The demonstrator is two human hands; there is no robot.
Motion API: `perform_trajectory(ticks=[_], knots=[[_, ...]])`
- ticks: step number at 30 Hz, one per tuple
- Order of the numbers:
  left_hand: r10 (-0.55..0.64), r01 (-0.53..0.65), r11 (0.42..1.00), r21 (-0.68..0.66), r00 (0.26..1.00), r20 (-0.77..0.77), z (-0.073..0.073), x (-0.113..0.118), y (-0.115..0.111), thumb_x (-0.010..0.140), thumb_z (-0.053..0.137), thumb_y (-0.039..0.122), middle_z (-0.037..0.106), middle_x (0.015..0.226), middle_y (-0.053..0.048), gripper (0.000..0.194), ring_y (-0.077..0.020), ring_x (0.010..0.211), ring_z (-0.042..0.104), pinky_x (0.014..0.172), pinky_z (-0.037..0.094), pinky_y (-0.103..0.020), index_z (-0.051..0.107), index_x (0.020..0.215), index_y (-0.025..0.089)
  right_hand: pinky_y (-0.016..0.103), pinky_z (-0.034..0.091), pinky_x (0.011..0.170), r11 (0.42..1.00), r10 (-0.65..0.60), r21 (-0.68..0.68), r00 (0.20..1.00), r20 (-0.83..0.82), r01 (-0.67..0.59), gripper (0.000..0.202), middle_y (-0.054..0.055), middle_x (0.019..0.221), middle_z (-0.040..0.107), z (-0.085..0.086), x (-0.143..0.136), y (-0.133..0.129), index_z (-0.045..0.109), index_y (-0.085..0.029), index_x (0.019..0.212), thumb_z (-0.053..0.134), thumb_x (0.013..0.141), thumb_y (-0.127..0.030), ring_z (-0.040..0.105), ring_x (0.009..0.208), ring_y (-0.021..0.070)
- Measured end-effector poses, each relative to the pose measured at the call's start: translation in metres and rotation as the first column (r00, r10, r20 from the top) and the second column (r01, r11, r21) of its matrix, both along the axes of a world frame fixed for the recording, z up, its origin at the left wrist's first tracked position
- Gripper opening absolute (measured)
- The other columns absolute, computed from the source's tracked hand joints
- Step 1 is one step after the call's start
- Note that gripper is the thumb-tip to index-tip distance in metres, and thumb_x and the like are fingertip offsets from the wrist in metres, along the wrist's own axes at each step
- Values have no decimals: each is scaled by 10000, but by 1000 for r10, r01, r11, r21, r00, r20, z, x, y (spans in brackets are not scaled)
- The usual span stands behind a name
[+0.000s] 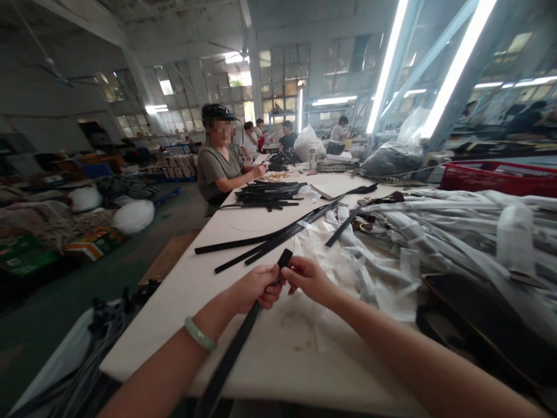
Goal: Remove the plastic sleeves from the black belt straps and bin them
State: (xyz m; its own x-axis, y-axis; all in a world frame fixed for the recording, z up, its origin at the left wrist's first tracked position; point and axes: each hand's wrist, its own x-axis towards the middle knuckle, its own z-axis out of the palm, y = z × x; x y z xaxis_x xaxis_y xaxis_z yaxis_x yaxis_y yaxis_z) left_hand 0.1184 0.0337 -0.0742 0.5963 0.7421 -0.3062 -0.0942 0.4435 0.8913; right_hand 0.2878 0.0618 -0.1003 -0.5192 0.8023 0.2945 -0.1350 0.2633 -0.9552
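Observation:
A long black strap (237,342) runs from the lower edge of the view up over the front of the table, its squared end pointing up and away. My left hand (260,285) is closed around it just below that end. My right hand (307,278) pinches the same strap near its tip, thumb and forefinger pressed together at the edge. Whether the fingertips hold some small part there is too small to tell. Just beyond my hands, several black straps (270,241) lie flat on the white table (174,313).
White plastic-wrapped straps (456,226) are heaped at the right, beside a red crate (500,177). A pile of black strips (265,194) lies farther back, where another person (221,157) works at the table's left edge. A bin of black straps (100,342) stands at lower left.

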Motion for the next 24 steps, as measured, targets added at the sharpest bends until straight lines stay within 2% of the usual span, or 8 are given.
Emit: perform_trajectory(ticks=[4,7,10,14,17,20,22,24], knots=[[-31,42,984,-174,998,63,1,8,0,750,381,789,269,515,90,617,-22,401,102,363,70,-114,441,763,175,212,467,401,998,-14,-66,1000,15,15,367,-12,577,587,8,6,-4,610,-134,686,748,660,-474,512,454,90],[3,9,983,-181,998,66,2,8,-16,740,386,797,430,572,27,648,-51,424,316,383,258,-141,482,819,161,202,427,393,992,-31,-119,1000,0,31,348,-30,517,546,10,10,-3,609,-135,640,767,645,-445,460,420,73],[49,-51,997,-52,998,-39,6,-9,-56,789,560,616,544,719,-26,515,-113,579,505,531,422,-220,527,994,145,193,407,413,984,-93,-156,993,-69,81,341,-73,457,439,10,17,3,576,-153,625,766,654,-435,383,407,53],[133,-130,991,32,946,-296,11,-58,-146,817,604,479,520,677,12,410,-80,495,445,473,337,-194,552,1072,162,182,356,399,980,-125,-174,982,-144,99,360,-86,460,376,11,21,6,516,-169,608,739,699,-436,314,407,45],[361,-371,924,90,774,-520,12,-100,-220,809,583,534,431,593,40,405,-52,453,296,421,200,-178,597,929,148,196,376,399,988,2,-154,998,-66,-12,355,-68,484,402,9,12,-9,544,-157,601,747,705,-429,372,416,58],[637,-643,725,249,486,-599,19,-143,-275,738,602,622,325,532,72,497,-52,457,203,422,126,-175,582,897,152,225,451,441,957,282,-123,945,164,-264,322,-24,600,514,2,1,-34,665,-141,818,698,757,-456,490,464,91],[763,-743,559,367,288,-579,26,-177,-292,708,615,628,298,528,85,513,-46,460,189,441,131,-165,562,913,161,237,473,448,924,380,-140,889,256,-355,401,9,703,578,-6,-2,-44,682,-160,1001,670,772,-488,525,481,100],[800,-758,480,442,172,-575,28,-217,-293,704,614,602,309,538,88,492,-45,463,204,457,157,-162,551,917,163,247,483,454,928,373,-138,872,316,-347,442,24,732,593,-15,-1,-45,681,-177,1056,631,792,-528,537,486,108]])
